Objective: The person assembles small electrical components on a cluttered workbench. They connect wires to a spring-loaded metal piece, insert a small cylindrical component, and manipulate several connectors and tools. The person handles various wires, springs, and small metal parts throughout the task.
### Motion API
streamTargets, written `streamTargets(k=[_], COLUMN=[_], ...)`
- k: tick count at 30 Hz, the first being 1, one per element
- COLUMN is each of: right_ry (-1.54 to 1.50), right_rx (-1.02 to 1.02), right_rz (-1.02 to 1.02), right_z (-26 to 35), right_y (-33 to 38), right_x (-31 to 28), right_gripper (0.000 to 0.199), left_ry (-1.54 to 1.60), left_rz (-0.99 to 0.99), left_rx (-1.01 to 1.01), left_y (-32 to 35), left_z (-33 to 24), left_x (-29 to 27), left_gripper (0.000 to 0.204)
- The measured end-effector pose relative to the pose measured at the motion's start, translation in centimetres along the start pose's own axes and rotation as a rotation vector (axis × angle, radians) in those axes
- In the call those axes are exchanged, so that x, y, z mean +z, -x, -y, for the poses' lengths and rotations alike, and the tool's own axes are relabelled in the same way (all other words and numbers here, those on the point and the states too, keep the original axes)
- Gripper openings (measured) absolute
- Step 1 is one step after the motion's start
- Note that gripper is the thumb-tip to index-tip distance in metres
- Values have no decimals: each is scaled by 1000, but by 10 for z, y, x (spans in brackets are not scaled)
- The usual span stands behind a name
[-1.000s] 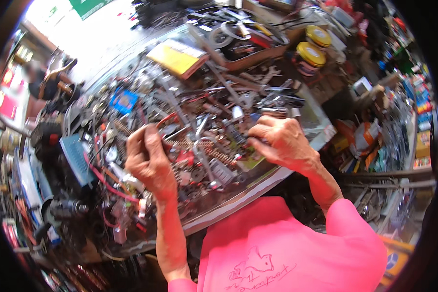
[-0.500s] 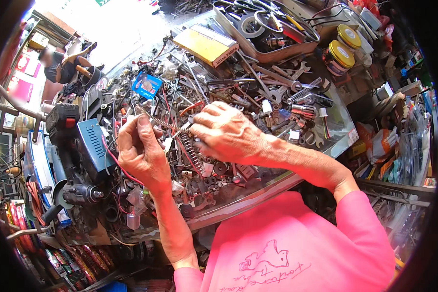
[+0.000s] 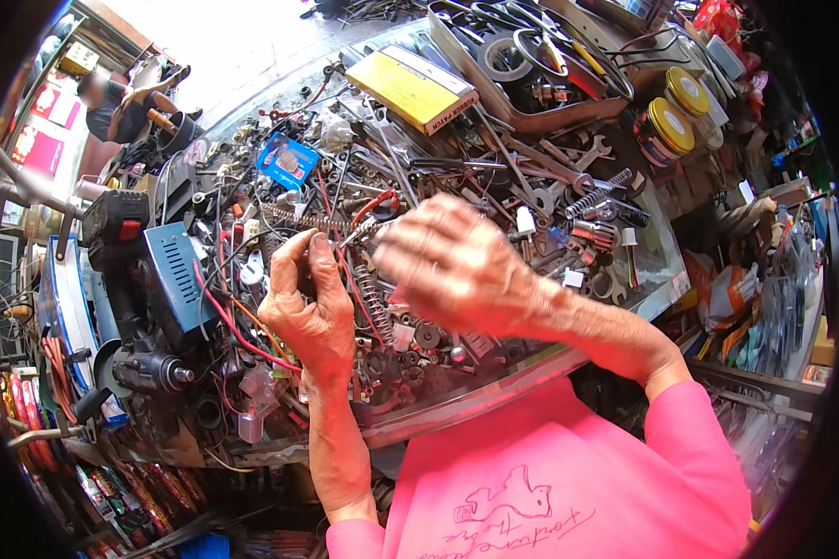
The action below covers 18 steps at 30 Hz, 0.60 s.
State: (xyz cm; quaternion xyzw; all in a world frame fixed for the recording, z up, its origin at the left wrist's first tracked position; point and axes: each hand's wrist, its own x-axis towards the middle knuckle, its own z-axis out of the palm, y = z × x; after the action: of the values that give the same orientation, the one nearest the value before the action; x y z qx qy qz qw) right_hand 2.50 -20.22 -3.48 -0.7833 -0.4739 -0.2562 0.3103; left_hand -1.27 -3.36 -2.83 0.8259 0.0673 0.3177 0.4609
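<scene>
My left hand (image 3: 312,312) hovers over the near part of a heap of loose hardware, thumb and forefinger brought together. What they pinch, if anything, cannot be made out. To its right my right hand (image 3: 461,265) is smeared by motion, and its fingers hide what lies under them. Just beyond both hands a long brownish coil spring (image 3: 319,220) lies across the pile. A second, silvery coil spring (image 3: 373,296) rests between the hands, beside a small white connector (image 3: 403,336). A red-handled tool (image 3: 375,203) lies behind the fingers.
A cordless impact wrench (image 3: 149,371) and a blue vented box (image 3: 179,279) stand at left. Farther back are a yellow box (image 3: 412,88), a tray of tape and tools (image 3: 569,110) and yellow-lidded tins (image 3: 669,127). Another person (image 3: 126,110) sits at far left.
The view has shifted slightly. My left hand has moved right, its fingertips now on the near side of the brownish spring. My right hand has lifted a little and blurs with motion.
</scene>
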Motion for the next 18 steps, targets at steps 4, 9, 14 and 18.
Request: streamTargets(k=[4,9,14,18], right_ry=[-191,-97,-15,65], right_rx=[-116,-63,43,62], right_rz=[320,210,211,178], right_z=[29,14,0,0], right_y=[13,6,1,2], right_x=[12,5,-7,-9], right_gripper=[33,22,21,22], left_ry=[-4,-16,-68,-93], left_rz=[-22,-39,-147,-174], left_rx=[11,-22,49,33], left_y=[0,-4,-19,-46], left_z=[1,-3,-8,-10], left_x=[-1,-14,-36,-55], left_gripper=[12,10,12,13])
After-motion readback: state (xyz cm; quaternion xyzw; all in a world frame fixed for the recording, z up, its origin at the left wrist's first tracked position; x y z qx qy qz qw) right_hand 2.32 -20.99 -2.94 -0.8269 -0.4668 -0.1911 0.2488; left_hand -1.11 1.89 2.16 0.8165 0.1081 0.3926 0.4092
